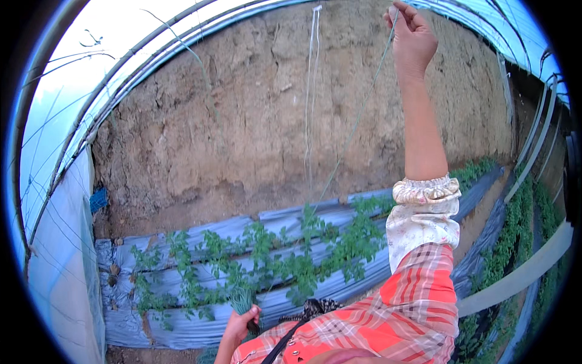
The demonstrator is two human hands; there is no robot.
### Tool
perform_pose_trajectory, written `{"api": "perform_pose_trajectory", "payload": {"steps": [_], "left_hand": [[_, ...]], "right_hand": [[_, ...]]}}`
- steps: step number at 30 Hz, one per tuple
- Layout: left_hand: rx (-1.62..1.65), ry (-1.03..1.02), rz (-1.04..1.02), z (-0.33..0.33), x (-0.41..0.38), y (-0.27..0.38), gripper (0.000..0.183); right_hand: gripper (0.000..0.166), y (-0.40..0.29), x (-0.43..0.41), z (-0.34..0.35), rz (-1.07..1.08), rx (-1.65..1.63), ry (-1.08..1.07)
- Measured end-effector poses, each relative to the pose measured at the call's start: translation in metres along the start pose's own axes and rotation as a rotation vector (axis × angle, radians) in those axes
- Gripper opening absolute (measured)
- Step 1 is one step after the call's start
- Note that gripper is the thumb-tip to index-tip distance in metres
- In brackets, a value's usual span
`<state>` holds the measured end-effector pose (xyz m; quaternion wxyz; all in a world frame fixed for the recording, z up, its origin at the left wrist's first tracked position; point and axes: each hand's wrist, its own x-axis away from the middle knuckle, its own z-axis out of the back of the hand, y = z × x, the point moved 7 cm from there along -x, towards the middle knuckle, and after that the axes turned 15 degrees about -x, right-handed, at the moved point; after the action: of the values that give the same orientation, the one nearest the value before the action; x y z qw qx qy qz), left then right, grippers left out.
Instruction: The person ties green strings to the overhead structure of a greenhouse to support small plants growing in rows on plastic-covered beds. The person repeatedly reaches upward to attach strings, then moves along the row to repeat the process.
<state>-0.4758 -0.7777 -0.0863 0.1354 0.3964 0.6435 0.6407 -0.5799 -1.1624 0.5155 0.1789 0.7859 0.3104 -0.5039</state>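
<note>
My right hand (pixel 413 38) is raised high at the top of the view, its fingers pinched on a thin green twine (pixel 359 118). From there the twine slants down and left to the leafy green plants (pixel 313 223). At the bottom centre my left hand (pixel 241 321) is closed around a bundle of green twine (pixel 242 300), whose strands fan out above the fist. Rows of young plants (pixel 259 245) stand just beyond that hand, growing through silvery plastic mulch film (pixel 177 336).
An earthen wall (pixel 254 113) rises behind the beds. Curved poles (pixel 132 54) carry the plastic cover overhead. White strings (pixel 310 91) hang against the wall. Pale straps (pixel 523 280) and denser plant rows (pixel 509 236) are at the right. A plastic sheet (pixel 68 273) hangs at the left.
</note>
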Motion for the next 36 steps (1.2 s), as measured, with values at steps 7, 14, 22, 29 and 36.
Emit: {"api": "perform_pose_trajectory", "payload": {"steps": [7, 14, 22, 29, 36], "left_hand": [[-0.019, -0.087, 0.004, -0.021, -0.025, 0.021, 0.013], [-0.009, -0.060, 0.003, -0.018, -0.018, 0.019, 0.013], [-0.013, -0.108, -0.011, -0.035, -0.029, 0.024, 0.014], [-0.014, -0.062, 0.031, -0.026, -0.021, 0.011, 0.015], [0.022, -0.062, 0.026, -0.026, -0.026, 0.008, 0.014]], "right_hand": [[0.020, -0.048, -0.022, -0.094, 0.744, 0.401, -0.359], [0.033, -0.022, -0.028, -0.129, 0.495, 0.480, -0.678], [0.026, -0.007, -0.042, -0.139, 0.365, 0.794, -0.881], [0.010, -0.007, -0.026, -0.142, 0.818, 0.913, -0.811], [0.010, -0.030, -0.017, -0.117, 0.065, 0.553, -0.668]]}}
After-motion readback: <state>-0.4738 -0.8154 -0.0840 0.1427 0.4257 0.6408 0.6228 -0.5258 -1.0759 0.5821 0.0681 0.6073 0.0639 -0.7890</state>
